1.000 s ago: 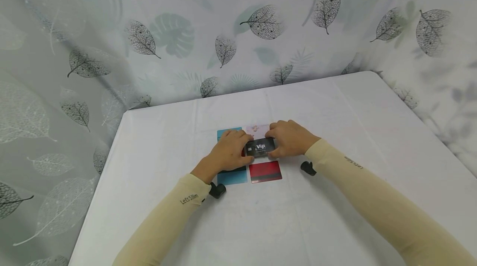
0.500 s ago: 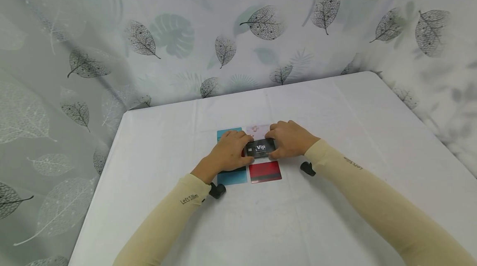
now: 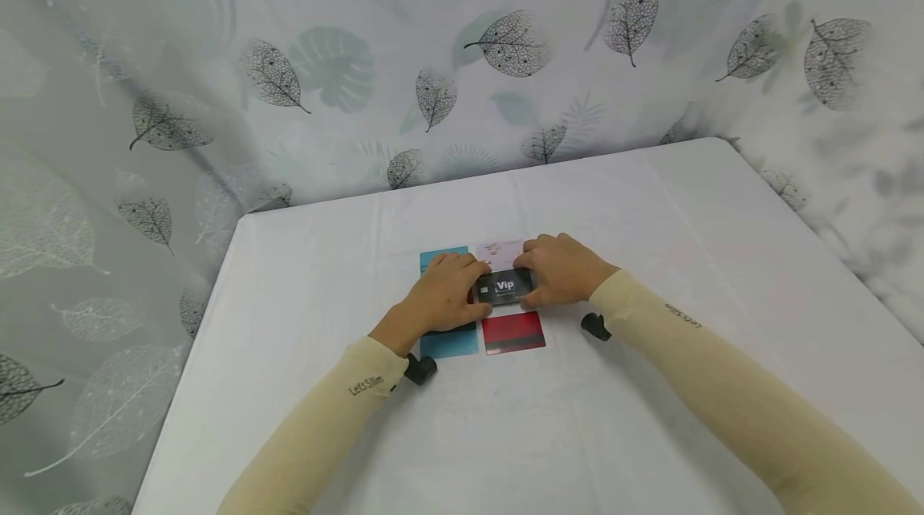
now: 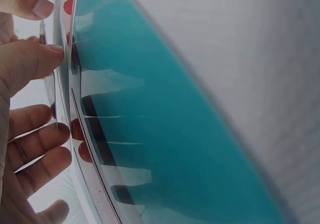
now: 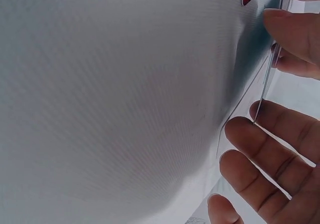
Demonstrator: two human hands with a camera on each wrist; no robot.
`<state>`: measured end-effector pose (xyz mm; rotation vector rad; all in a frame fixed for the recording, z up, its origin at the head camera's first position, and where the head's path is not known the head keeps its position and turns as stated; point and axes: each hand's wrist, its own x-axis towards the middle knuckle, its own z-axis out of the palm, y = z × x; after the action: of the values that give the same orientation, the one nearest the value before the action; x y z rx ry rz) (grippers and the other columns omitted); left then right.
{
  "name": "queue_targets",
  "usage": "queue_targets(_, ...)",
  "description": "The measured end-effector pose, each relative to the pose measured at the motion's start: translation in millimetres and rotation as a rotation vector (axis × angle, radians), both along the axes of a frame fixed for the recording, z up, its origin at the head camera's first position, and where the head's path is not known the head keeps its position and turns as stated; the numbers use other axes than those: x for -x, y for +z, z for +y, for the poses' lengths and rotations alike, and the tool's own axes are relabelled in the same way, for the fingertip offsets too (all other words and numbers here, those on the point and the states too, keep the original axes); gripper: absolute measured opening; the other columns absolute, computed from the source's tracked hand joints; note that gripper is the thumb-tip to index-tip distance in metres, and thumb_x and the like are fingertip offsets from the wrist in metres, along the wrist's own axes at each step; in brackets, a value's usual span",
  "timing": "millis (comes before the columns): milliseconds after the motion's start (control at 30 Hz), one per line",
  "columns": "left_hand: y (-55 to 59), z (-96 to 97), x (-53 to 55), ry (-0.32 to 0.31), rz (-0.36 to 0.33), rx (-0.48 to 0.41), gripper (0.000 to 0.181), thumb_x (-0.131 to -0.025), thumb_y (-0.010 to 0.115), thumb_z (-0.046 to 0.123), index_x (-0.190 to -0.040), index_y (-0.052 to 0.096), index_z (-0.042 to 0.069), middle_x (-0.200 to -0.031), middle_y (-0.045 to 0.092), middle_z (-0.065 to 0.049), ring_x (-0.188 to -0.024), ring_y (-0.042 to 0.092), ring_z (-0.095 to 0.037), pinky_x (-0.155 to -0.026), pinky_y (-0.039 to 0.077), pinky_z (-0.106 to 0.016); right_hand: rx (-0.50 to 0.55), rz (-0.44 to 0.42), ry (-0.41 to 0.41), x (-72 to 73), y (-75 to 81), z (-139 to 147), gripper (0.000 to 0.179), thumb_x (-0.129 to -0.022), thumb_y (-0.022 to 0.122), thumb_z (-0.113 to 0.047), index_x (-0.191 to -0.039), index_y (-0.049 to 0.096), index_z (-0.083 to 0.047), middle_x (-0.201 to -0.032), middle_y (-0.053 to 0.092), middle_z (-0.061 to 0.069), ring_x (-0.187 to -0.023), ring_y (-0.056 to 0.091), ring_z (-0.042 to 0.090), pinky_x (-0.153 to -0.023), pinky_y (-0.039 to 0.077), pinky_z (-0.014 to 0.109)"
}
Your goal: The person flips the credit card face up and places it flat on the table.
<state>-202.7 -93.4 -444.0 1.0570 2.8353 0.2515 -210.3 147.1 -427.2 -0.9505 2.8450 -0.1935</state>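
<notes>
Plainly, we see both hands clamped on one black card (image 3: pixel 505 287) marked "Vip", which sits between them over the middle of the white table (image 3: pixel 491 443). The left hand (image 3: pixel 443 290) pinches its left end, thumb at the near edge and fingers at the far one; the right hand (image 3: pixel 566 269) pinches the right end the same way, and the lettering faces up. In the wrist views we find the card nearly edge-on, but we cannot tell whether its underside touches anything. Around it we see other cards lying flat: a red card (image 3: pixel 514 333) with a dark stripe on the near side, and a pale pink card (image 3: pixel 500 254) with small printing just beyond. To the left, we make out a far blue card (image 3: pixel 443 253) and a near blue card (image 3: pixel 449 343), both partly hidden by the left hand. Along the arms we notice beige sleeves (image 3: pixel 318 427) with lettering by the wrists, where black gadgets (image 3: pixel 421 369) jut out. Behind the table we have a leaf-printed cloth (image 3: pixel 390 10).
</notes>
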Motion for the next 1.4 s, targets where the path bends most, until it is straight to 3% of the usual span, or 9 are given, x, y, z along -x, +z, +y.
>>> queue_targets(500, 1.2, -2.9, -1.8, 0.006, -0.003, 0.009, 0.064, -0.094, 0.072, 0.050, -0.145, 0.057, 0.014, -0.139, 0.061, -0.005, -0.129, 0.054, -0.026, -0.120, 0.033, -0.048, 0.003, -0.003, -0.023, -1.3, -0.7, 0, 0.064, -0.080, 0.083, -0.049, -0.131, 0.071, -0.012, -0.125, 0.067, 0.012, -0.111, 0.066, 0.030, -0.098, 0.053, 0.054)
queue_targets(667, 3.5, -9.5, -6.0, 0.040, -0.002, 0.006, 0.065, -0.094, 0.072, 0.050, -0.146, 0.056, 0.015, -0.142, 0.059, -0.006, -0.132, 0.053, -0.026, -0.120, 0.033, -0.047, 0.008, 0.007, -0.013, -3.5, 2.4, -2, 0.064, -0.081, 0.083, -0.050, -0.131, 0.071, -0.012, -0.126, 0.067, 0.013, -0.112, 0.065, 0.030, -0.097, 0.053, 0.054)
queue_targets(900, 8.6, -24.5, -13.9, 0.079, -0.007, -0.038, 0.061, -0.093, 0.075, 0.048, -0.142, 0.060, 0.015, -0.134, 0.062, -0.004, -0.125, 0.055, -0.025, -0.116, 0.038, -0.048, 0.001, 0.010, -0.019, -5.1, 2.2, -6, 0.063, -0.081, 0.081, -0.053, -0.130, 0.073, -0.014, -0.124, 0.068, 0.011, -0.109, 0.065, 0.028, -0.095, 0.054, 0.051)
queue_targets(1067, 13.5, -38.4, -21.3, 0.114, -0.064, -0.083, 0.060, -0.091, 0.078, 0.043, -0.141, 0.061, 0.015, -0.134, 0.061, -0.004, -0.119, 0.055, -0.023, -0.108, 0.048, -0.044, 0.021, -0.002, -0.017, -9.1, 2.9, -15, 0.060, -0.081, 0.080, -0.053, -0.127, 0.074, -0.015, -0.122, 0.068, 0.009, -0.107, 0.063, 0.026, -0.094, 0.054, 0.049)
queue_targets(1200, 16.7, -49.2, -29.3, 0.149, -0.118, -0.097, 0.059, -0.088, 0.082, 0.039, -0.138, 0.063, 0.014, -0.136, 0.059, -0.006, -0.122, 0.054, -0.024, -0.108, 0.048, -0.046, 0.023, -0.021, 0.011, -14.8, 2.6, -27, 0.060, -0.081, 0.079, -0.053, -0.128, 0.073, -0.016, -0.122, 0.067, 0.008, -0.110, 0.062, 0.026, -0.096, 0.052, 0.051)
queue_targets(1400, 18.8, -60.7, -39.8, 0.138, -0.157, -0.080, 0.058, -0.086, 0.086, 0.036, -0.134, 0.064, 0.013, -0.130, 0.061, -0.004, -0.119, 0.056, -0.024, -0.106, 0.050, -0.044, 0.012, -0.015, 0.079, -24.9, 3.8, -47, 0.060, -0.081, 0.080, -0.054, -0.127, 0.074, -0.015, -0.121, 0.070, 0.008, -0.108, 0.065, 0.027, -0.097, 0.054, 0.052)
